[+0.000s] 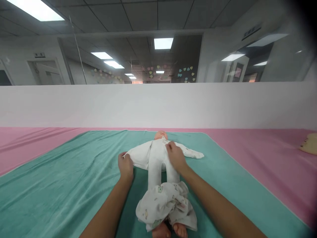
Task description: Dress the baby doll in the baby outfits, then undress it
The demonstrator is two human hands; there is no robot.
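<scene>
A baby doll [156, 165] with a white cloth body lies on its back, head away from me and feet towards me. It wears a baby shirt [140, 155], its front spread open to the left with the plain inside showing. Printed baby trousers [164, 201] are bunched around its lower legs, above the bare feet. My left hand [125, 166] pinches the outer edge of the spread shirt on the left. My right hand [176, 157] is closed at the doll's right-hand side of the chest, by the printed shirt; what its fingertips hold is hidden.
Under the doll lies a wrinkled green sheet [74, 172] over a pink cover [267, 148]. A low white wall [158, 104] with glass above it stands behind. At the far right edge is a beige object [309, 144], partly cut off.
</scene>
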